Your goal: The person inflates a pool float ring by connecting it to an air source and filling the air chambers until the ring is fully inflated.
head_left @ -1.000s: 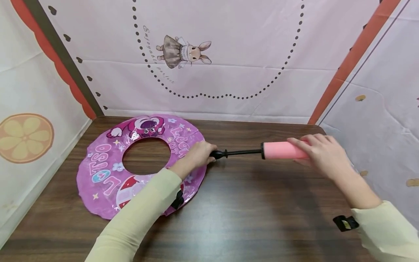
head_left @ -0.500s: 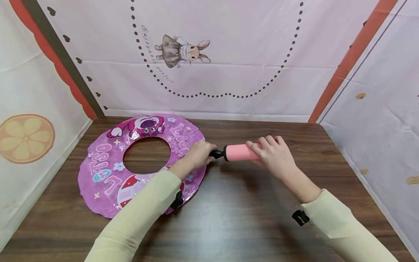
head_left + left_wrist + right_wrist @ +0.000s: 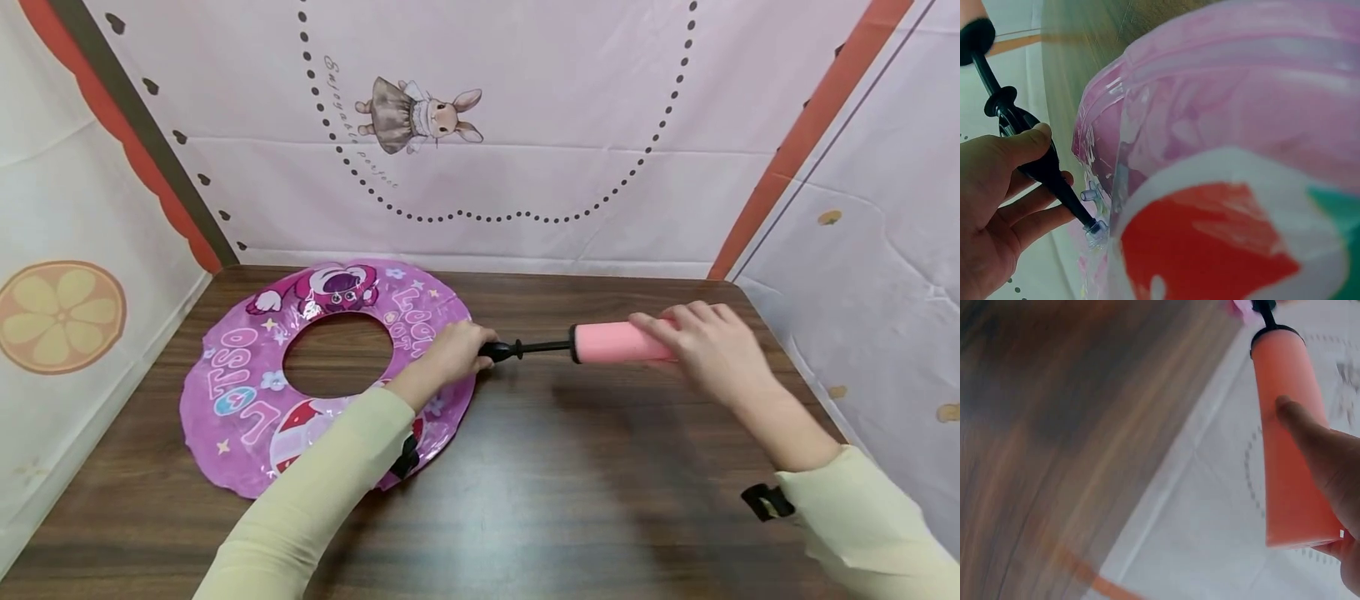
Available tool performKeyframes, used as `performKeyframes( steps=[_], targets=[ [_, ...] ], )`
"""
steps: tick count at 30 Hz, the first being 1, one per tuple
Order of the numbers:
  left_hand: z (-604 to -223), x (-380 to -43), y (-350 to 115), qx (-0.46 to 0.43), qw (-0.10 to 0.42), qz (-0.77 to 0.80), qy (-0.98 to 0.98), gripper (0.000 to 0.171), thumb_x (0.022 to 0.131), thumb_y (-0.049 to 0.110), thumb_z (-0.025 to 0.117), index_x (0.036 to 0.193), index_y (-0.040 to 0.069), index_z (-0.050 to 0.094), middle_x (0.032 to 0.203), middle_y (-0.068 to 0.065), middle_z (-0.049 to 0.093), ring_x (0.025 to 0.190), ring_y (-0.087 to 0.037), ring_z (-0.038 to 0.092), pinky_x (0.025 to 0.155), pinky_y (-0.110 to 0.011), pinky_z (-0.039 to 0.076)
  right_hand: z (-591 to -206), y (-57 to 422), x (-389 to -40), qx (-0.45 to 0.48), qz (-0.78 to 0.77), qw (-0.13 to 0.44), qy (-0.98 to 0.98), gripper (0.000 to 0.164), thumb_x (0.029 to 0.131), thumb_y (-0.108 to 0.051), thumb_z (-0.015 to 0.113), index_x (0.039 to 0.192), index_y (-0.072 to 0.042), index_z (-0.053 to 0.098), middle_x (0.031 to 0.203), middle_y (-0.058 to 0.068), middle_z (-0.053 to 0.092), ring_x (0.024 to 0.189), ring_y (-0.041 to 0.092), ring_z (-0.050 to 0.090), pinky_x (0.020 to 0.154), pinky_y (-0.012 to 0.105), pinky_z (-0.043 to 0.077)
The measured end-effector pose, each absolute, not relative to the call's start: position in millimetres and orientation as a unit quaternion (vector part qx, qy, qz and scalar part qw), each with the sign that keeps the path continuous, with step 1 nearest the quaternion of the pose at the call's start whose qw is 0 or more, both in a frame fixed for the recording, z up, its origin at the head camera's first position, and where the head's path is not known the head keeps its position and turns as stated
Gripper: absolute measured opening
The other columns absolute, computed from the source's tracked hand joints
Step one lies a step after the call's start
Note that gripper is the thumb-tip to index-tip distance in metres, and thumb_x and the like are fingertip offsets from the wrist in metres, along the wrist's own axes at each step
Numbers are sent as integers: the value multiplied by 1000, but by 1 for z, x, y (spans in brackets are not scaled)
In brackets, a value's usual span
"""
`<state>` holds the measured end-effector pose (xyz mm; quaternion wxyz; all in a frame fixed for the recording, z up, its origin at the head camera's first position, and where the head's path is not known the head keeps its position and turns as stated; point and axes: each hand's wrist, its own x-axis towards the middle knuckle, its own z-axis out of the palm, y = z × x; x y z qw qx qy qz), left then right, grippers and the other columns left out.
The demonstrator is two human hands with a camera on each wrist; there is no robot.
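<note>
A purple printed swim ring (image 3: 225, 433), partly filled and wrinkled at its edge, lies on the left of the table. My left hand (image 3: 453, 354) grips the black nozzle end (image 3: 501, 352) of a hand pump at the ring's right side. In the left wrist view the nozzle's tip sits in the ring's clear valve (image 3: 1096, 233). My right hand (image 3: 708, 350) holds the pink pump barrel (image 3: 618, 342), thumb along its side in the right wrist view. A length of black rod (image 3: 546, 347) shows between barrel and nozzle end.
The dark wood table (image 3: 525, 500) reaches back to a pink printed cloth wall (image 3: 525, 192). More cloth walls stand at the left (image 3: 60, 208) and right (image 3: 885, 275). Black straps (image 3: 767, 502) sit at the wrists.
The right hand pushed the pink barrel left against the nozzle end, then drew it back right, baring the rod again. The left hand and the swim ring stay nearly in place.
</note>
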<state>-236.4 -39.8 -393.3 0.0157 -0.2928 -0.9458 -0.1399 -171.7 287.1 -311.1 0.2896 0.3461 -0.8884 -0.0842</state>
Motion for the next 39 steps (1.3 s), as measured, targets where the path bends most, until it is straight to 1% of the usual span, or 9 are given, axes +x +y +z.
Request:
performKeyframes(
  steps=[5,8,13,19,24,32,34,36,39],
  targets=[
    [-393,-237,-39,-284,20,-139,-948,23,79,18,72,100,11,67,91,-6,69,81,-23,64,75,-37,52,-294,318,-167,318,-83,285,-900,67,54,-16,85,116,-17,60,89,14,61,83,38,55,72,51,43],
    [-393,-237,-37,-285,25,-131,-949,22,79,19,72,99,12,67,91,-5,69,80,-23,64,74,-37,52,-298,317,-169,322,-84,293,-896,65,55,-14,83,116,-17,60,89,14,61,83,38,55,69,50,43],
    [-393,-237,-36,-293,33,-130,-947,24,79,19,72,102,13,68,92,-4,70,82,-21,64,75,-36,52,-323,279,-182,362,-86,316,-873,53,65,-23,79,115,-17,62,87,14,61,81,36,56,61,46,42],
    [-393,-236,-37,-296,43,-115,-947,20,77,18,73,96,12,69,87,-3,70,79,-19,64,73,-34,52,-344,236,-192,377,-90,326,-863,58,61,-34,84,112,-17,63,84,14,61,80,34,56,67,46,46],
    [-393,-234,-39,-300,33,-113,-947,21,77,19,73,97,12,69,88,-4,70,80,-20,64,75,-35,51,-349,224,-191,388,-97,316,-861,60,62,-40,82,113,-17,63,83,12,60,79,32,56,69,44,46],
    [-394,-235,-38,-292,5,-110,-950,27,78,22,73,101,11,68,94,-7,69,85,-23,64,79,-35,51,-346,250,-182,387,-75,292,-871,68,58,-40,84,118,-16,60,86,12,62,80,33,57,66,45,46],
    [-394,-235,-38,-290,2,-111,-951,28,78,22,73,103,10,68,95,-7,69,86,-23,64,80,-35,51,-341,260,-181,386,-68,290,-873,68,60,-39,83,119,-16,60,87,12,63,80,33,57,65,45,45],
    [-393,-234,-40,-287,1,-114,-951,28,78,22,73,104,10,68,95,-8,69,86,-24,64,80,-36,52,-335,271,-179,383,-67,290,-874,63,66,-41,79,121,-16,59,88,12,63,80,34,58,63,45,45],
    [-393,-235,-42,-281,7,-116,-953,29,78,20,73,105,10,67,95,-8,69,85,-24,65,79,-36,52,-323,290,-177,368,-67,288,-881,64,63,-36,80,121,-17,59,89,13,63,81,34,57,63,46,43]
  ],
)
